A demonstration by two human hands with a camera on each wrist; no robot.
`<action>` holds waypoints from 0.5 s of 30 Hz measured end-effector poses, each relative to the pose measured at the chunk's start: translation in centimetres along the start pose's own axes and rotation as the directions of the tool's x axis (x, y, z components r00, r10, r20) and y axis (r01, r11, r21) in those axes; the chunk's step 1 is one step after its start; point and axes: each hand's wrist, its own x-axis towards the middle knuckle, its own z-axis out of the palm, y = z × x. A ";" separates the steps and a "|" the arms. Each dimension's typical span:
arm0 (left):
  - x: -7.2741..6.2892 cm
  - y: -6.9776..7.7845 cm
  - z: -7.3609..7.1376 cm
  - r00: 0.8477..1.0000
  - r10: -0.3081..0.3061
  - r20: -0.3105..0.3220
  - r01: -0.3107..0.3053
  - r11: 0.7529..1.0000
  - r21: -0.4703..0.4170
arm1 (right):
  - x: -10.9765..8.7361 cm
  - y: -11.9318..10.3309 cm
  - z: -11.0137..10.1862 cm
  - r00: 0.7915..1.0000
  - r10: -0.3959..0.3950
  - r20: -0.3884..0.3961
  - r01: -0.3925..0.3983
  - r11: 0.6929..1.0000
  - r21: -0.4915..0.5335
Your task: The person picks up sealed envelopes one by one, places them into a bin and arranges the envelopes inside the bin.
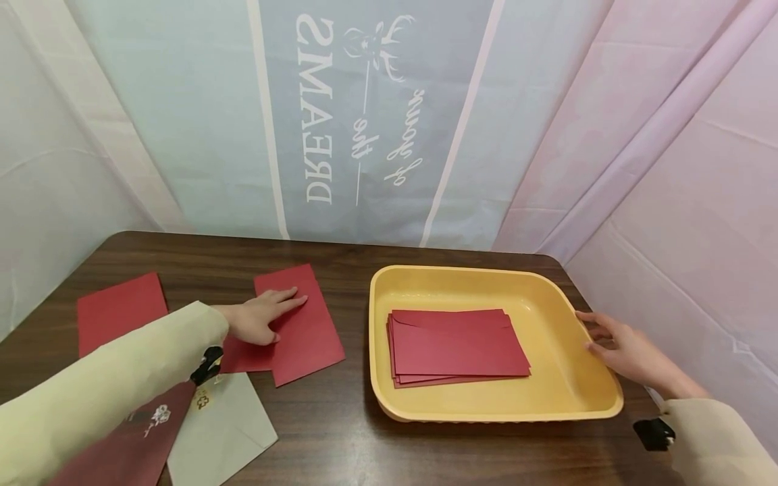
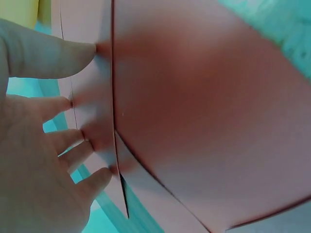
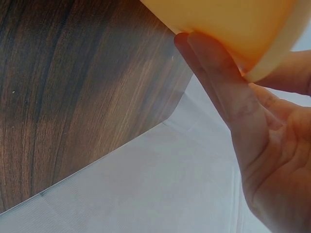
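Fingers spread, my left hand (image 1: 260,318) rests on a red envelope (image 1: 313,347) on the table's left half; its fingertips touch the paper in the left wrist view. Another red envelope (image 1: 243,358) lies partly under it. At the right, my right hand (image 1: 629,351) grips the rim of a yellow plastic tray (image 1: 562,378), thumb on one side and fingers on the other, as the right wrist view also shows. Inside the tray lies a small stack of red envelopes (image 1: 458,343), flaps along the far edge.
A red envelope (image 1: 121,310) lies at the far left. Nearer, partly beneath the left sleeve, are a dark red envelope (image 1: 148,439) with a white flower print and a pale grey envelope (image 1: 225,432). Cloth curtains (image 1: 219,135) hang behind the brown wooden table (image 1: 328,432).
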 end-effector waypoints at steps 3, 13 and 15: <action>-0.4 0.3 0.5 1.000 0.004 -0.014 -0.004 1.000 0.017 | 0.0 0.0 0.0 1.000 -0.002 0.000 0.002 1.000 0.002; -1.2 2.0 1.8 0.993 -0.047 -0.110 0.064 0.986 0.156 | -0.1 0.0 0.0 1.000 -0.002 0.002 0.002 1.000 -0.001; -1.2 2.4 2.3 0.988 -0.058 -0.144 0.085 0.978 0.189 | -0.1 0.0 0.0 1.000 0.000 0.004 0.000 1.000 -0.006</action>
